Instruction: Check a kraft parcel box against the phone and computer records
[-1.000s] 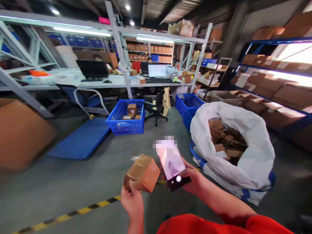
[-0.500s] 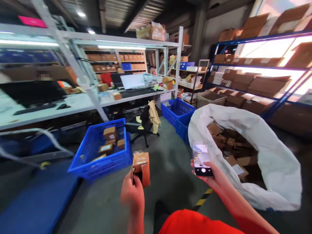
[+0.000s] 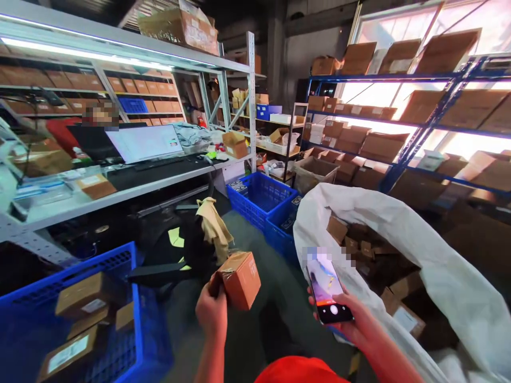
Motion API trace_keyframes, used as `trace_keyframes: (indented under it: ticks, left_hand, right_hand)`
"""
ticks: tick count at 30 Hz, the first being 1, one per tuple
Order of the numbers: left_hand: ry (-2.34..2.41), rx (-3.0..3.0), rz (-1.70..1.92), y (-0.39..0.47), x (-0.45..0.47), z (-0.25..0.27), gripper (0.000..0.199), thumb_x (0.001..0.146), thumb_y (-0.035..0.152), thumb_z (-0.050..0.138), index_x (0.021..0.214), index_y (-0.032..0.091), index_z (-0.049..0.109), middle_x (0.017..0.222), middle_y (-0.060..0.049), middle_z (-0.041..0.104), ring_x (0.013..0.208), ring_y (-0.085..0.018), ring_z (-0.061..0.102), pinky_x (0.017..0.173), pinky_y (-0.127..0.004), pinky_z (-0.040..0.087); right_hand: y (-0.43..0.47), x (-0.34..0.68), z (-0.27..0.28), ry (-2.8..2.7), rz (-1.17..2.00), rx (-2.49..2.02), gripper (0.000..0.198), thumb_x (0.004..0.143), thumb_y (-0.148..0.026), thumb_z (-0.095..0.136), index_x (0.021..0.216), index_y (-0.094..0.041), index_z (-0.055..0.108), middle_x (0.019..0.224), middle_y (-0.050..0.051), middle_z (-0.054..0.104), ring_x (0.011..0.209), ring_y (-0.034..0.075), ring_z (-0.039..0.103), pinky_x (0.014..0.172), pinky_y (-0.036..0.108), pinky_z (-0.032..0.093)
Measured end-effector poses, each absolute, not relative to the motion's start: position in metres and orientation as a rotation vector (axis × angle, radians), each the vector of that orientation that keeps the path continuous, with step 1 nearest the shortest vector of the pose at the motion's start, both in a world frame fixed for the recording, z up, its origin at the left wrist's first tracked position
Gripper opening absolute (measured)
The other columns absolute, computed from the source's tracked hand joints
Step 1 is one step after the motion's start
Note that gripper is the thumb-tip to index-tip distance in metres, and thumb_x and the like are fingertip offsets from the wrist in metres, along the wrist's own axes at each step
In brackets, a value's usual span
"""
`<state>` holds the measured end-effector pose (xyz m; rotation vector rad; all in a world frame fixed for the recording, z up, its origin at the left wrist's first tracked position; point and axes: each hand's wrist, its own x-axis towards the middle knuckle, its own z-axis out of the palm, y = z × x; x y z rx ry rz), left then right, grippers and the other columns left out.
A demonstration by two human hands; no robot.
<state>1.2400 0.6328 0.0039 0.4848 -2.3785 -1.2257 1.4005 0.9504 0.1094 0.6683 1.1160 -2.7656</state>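
Note:
My left hand (image 3: 212,308) grips a small brown cardboard box (image 3: 241,282) by its left edge, holding it in the air above the floor. A strip of clear tape shows along the box's top. In my right hand (image 3: 339,311) is a smartphone (image 3: 329,290), tilted, with a camera view on its screen and my thumb over the lower part of the glass. Just right of the phone stands a large white woven sack (image 3: 359,199), its rim rolled outward, with several cardboard boxes (image 3: 403,314) inside.
At lower left a blue crate (image 3: 138,319) holds several boxes. An office chair with a beige garment (image 3: 213,221) stands behind my left hand. Two more blue crates (image 3: 255,207) sit beyond. A person (image 3: 64,133) is behind the desk (image 3: 147,183); shelves (image 3: 359,80) of boxes line the back.
My view has swung right and closer to the desk and crates. The box in my left hand has turned to show a broad side. My right hand still holds the smartphone.

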Motion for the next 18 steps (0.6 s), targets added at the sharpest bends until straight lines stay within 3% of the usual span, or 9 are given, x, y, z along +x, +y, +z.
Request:
trace_keyframes:
  ticks: [7,11,18]
  left_hand:
    - [-2.322,0.342,-1.235,0.660,1.017,0.054,0.033,0.076,0.045,0.053,0.090,0.020,0.069,0.081,-0.013,0.074,0.076,-0.030,0.070,0.068,-0.037,0.049]
    - [-2.292,0.263,-1.172,0.655,0.890,0.088,0.038,0.079,0.051,0.054,0.095,0.019,0.068,0.093,-0.015,0.076,0.087,-0.032,0.071,0.075,-0.038,0.050]
    - [-2.202,-0.043,-0.603,0.585,0.670,0.129,0.029,0.091,0.039,0.050,0.099,0.016,0.066,0.096,-0.015,0.074,0.086,-0.029,0.070,0.074,-0.035,0.050]
  right_hand:
    - [0.992,1.150,0.133,1.165,-2.750,0.384,0.067,0.075,-0.024,0.080,0.137,-0.024,0.055,0.123,0.018,0.072,0.109,0.036,0.072,0.087,0.051,0.058]
    - [0.992,1.013,0.156,1.126,-2.643,0.027,0.073,0.075,-0.023,0.077,0.142,-0.022,0.051,0.127,0.020,0.070,0.112,0.037,0.070,0.088,0.052,0.057]
    - [0.959,0.800,0.144,1.018,-2.488,-0.240,0.070,0.075,-0.023,0.075,0.141,-0.021,0.052,0.125,0.020,0.071,0.109,0.035,0.072,0.085,0.050,0.059]
